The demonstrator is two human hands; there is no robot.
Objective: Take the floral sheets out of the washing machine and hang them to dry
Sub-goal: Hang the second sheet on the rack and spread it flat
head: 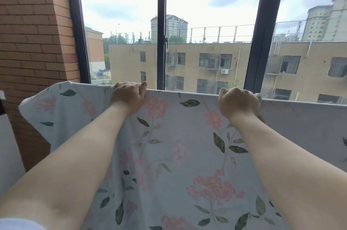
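Observation:
A pale floral sheet (176,147) with pink blossoms and green leaves hangs spread out in front of me, its top edge running straight across the view in front of the window. My left hand (128,96) grips that top edge left of centre, fingers curled over it. My right hand (237,102) grips the same edge further right, fingers folded over the cloth. Whatever carries the sheet is hidden under the fabric. The left corner of the sheet droops down beside the brick wall.
A tall window with dark frames (161,28) stands right behind the sheet, with buildings outside. A brick wall (33,41) closes the left side. Something white (8,152) stands at the lower left.

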